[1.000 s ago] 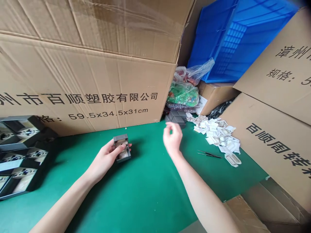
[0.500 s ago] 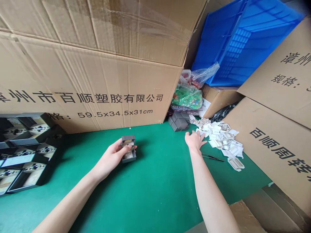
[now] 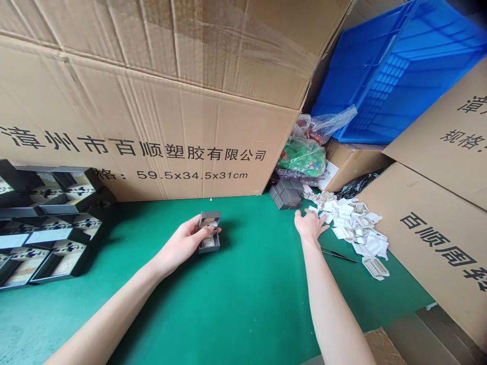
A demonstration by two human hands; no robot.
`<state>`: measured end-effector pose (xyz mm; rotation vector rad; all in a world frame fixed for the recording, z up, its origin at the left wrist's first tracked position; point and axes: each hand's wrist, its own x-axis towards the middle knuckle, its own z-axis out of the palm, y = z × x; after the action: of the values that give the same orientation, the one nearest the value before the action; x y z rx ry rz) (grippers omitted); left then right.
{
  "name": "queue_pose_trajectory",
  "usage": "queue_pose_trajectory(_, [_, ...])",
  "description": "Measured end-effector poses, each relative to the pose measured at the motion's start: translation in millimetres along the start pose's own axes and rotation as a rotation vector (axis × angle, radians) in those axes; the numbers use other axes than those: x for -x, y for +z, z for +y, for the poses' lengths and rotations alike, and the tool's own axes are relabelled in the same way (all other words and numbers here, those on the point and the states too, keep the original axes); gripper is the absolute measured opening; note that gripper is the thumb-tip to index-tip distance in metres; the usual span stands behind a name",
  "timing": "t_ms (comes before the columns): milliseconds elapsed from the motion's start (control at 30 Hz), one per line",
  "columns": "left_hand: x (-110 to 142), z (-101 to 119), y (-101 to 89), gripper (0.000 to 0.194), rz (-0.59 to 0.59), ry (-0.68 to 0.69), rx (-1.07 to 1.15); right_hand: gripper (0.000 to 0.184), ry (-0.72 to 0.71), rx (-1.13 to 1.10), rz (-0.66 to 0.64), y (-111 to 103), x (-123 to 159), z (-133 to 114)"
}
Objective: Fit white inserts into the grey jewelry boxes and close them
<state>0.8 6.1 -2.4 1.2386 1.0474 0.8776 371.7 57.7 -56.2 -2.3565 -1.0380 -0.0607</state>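
A small dark grey hinged box [image 3: 210, 221] stands open in my left hand [image 3: 187, 240], lid up, thumb reaching across its inside and fingers behind it. Something pale lies in its lower half. My right hand [image 3: 309, 226] is stretched over the green table at the near left edge of a heap of white inserts [image 3: 352, 223], fingers apart; its fingertips are partly hidden against the heap. Dark tweezers [image 3: 340, 255] lie just right of my right wrist. Beyond that hand sits a small stack of closed grey boxes [image 3: 286, 195].
Several open dark boxes [image 3: 64, 258] stand stacked at the left. A large cardboard carton [image 3: 152, 116] walls off the back. Behind the heap are bags with green and red contents [image 3: 304, 156], a blue crate [image 3: 353, 66] and another carton [image 3: 429, 213] along the right.
The whole view has shifted, so the things appear farther right. My left hand still holds the box, and my right hand stays beside the white heap with little visible movement.
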Motion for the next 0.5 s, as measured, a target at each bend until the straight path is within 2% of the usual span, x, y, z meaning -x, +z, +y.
queue_pose_trajectory(333, [-0.3,-0.8,-0.9,0.051,-0.019,-0.003,-0.039,0.046,-0.06,0.006,0.038,-3.5,2.1,-1.2])
queue_pose_trajectory(500, [-0.4,0.6,-0.2,0.054,-0.011,-0.007,-0.03,0.034,-0.074,-0.007,0.035,-6.8,3.8,-3.7])
